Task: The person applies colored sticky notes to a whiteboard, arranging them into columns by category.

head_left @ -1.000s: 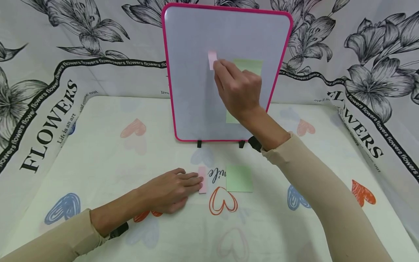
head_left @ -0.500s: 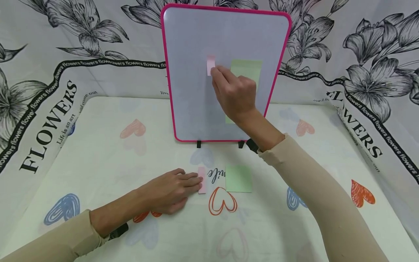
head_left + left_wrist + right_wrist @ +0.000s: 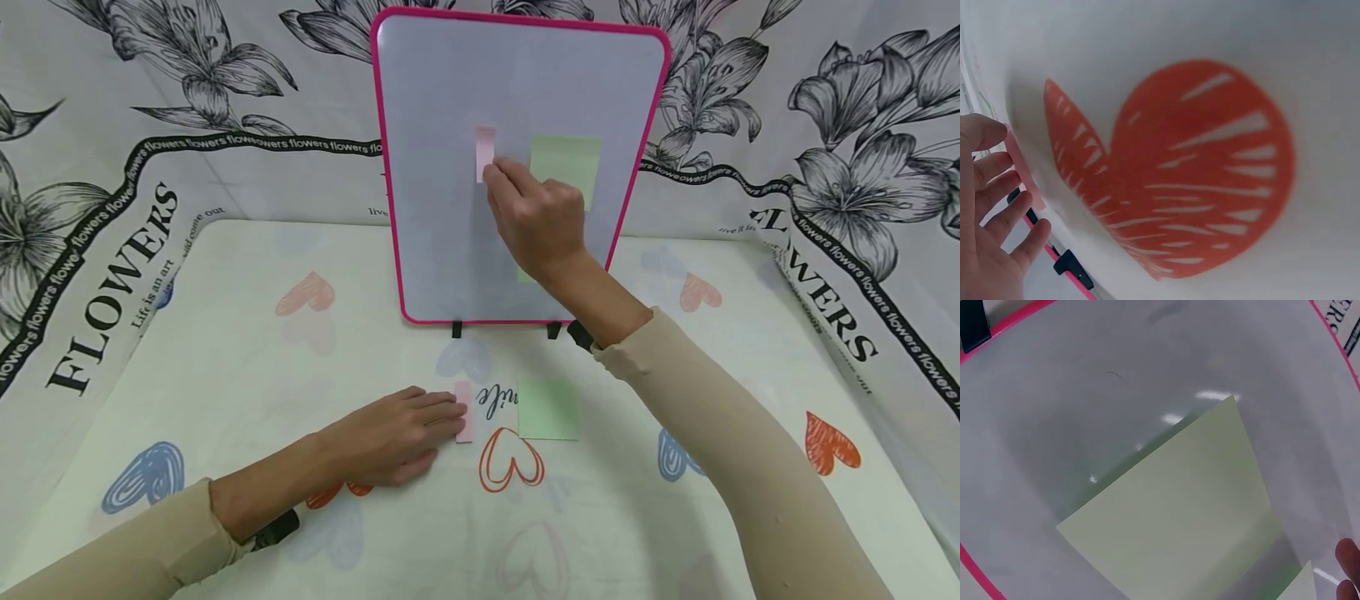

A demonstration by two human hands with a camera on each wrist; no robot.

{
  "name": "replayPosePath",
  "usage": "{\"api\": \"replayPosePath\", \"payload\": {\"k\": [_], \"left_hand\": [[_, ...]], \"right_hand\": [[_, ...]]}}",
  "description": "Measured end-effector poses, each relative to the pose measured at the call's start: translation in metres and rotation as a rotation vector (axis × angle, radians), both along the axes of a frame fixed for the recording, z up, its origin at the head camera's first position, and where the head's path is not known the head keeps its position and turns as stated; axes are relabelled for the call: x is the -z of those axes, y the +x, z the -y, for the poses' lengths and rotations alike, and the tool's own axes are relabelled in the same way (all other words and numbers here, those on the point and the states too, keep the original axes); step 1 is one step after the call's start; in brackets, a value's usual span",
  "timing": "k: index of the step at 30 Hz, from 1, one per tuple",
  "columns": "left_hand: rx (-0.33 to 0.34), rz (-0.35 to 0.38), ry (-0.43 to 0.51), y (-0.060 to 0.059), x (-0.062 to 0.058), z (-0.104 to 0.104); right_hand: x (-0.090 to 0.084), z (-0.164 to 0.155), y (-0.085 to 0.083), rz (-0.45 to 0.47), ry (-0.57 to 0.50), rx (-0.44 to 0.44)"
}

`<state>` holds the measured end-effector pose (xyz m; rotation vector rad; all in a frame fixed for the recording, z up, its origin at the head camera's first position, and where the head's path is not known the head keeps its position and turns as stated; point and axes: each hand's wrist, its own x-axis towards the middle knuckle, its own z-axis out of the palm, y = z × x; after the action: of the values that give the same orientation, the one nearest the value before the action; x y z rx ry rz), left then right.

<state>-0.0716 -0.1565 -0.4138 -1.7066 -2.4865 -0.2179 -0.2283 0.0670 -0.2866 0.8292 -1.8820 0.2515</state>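
Pink sticky strips [image 3: 464, 412] lie near the table's middle, the left hand [image 3: 390, 433] resting flat-fingered on their edge. Farther back, the right hand [image 3: 536, 218] presses one pink strip [image 3: 484, 152] onto the whiteboard [image 3: 450, 233] with curled fingertips: featherlight, floppy paper, best pinched at its free end.

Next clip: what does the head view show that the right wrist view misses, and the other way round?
Only the head view shows the right hand touching the pink note on the board, the left hand resting on the pink note pad on the table, and the green pad beside it. Only the right wrist view shows the green note's corner lifting off the surface. Both show the pink-framed whiteboard with the green note stuck on it.
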Motion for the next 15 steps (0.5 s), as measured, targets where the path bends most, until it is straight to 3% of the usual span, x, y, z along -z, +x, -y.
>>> {"api": "replayPosePath", "payload": {"k": [6, 10, 15], "left_hand": [[-0.008, -0.007, 0.044, -0.001, -0.002, -0.006], [-0.021, 0.013, 0.084, -0.001, -0.006, -0.01], [-0.061, 0.069, 0.153, -0.007, -0.026, -0.017]], "right_hand": [[0.005, -0.003, -0.002, -0.019, 0.025, 0.012], [0.007, -0.006, -0.002, 0.039, 0.064, 0.003], [0.009, -0.007, -0.002, 0.085, 0.101, 0.012]]}}
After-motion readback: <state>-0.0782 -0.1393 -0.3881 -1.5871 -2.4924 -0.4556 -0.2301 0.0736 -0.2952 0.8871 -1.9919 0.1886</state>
